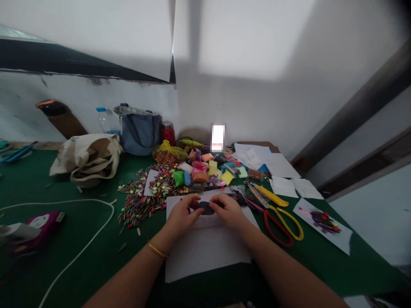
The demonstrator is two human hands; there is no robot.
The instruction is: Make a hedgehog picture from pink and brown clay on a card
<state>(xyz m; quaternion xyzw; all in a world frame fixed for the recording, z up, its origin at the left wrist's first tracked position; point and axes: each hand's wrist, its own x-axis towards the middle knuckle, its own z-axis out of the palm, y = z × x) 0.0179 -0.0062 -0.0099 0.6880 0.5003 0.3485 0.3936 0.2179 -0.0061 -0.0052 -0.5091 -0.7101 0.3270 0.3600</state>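
Between my two hands is a small dark blue-grey piece (206, 208), rounded and flat-looking; its exact kind is too small to tell. The fingers of my left hand (184, 212) pinch its left side. On its right edge, the thumb and fingertips of my right hand (230, 211) are closed, with a bit of pink by the fingertips. Both hands are just above white paper sheets (208, 250), where faint marks show under the piece. A heap of striped sunflower seeds mixed with bright little balls (141, 209) lies left of the paper. Colourful clay packets (201, 176) are piled behind my hands.
Red-handled scissors (278, 233), yellow-handled scissors (298, 226) and a yellow cutter (272, 196) lie right of the paper. A decorated card (324, 224) is farther right. White cable (96, 201) curves across the left. Bags (139, 132), a bottle (107, 122) and a red flask (168, 133) stand behind.
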